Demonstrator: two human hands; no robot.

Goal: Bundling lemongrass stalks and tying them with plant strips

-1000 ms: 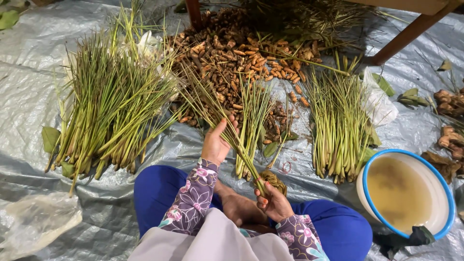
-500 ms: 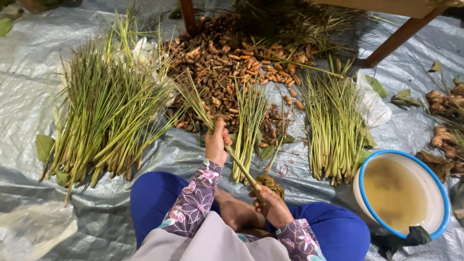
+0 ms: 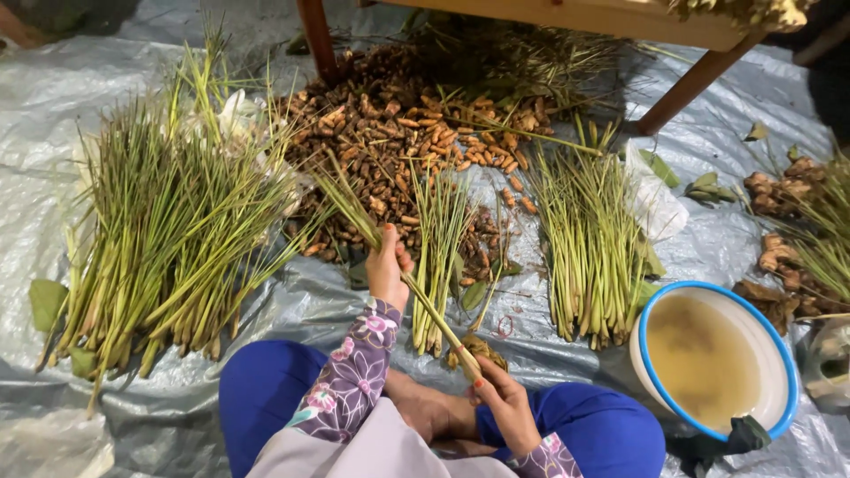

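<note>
Seated on grey plastic tarp (image 3: pixel 549 354) on the floor, blue trousers, floral sleeves. Left hand (image 3: pixel 387 270) out in front, fingers closed round the middle of a lemongrass stalk (image 3: pixel 416 292). Right hand (image 3: pixel 505 403) low near the lap, fingers closed on the root end of the same stalk. Stalk held slanted, leafy end up and left over the root heap, butt end down and right, clear of the tarp.

Small bundle of lemongrass (image 3: pixel 438 248) lying on the tarp just beyond the hands, between them, butt ends toward the person. Large pile of lemongrass (image 3: pixel 159 230) toward the left edge of the tarp, fanned out, butt ends toward the near side. Medium pile of lemongrass (image 3: pixel 589 239) to the right of the hands, well apart from the large pile. Heap of brown turmeric-like roots (image 3: pixel 398 142) at the far middle of the tarp, behind the small bundle. Knobbly ginger-like roots (image 3: pixel 779 221) at the right edge. White basin with blue rim (image 3: pixel 655 310), cloudy brownish water inside, near right, just beside the right knee. Wooden bench legs (image 3: pixel 319 40) at the far side, above the root heap. Loose green leaves scattered on the tarp.
</note>
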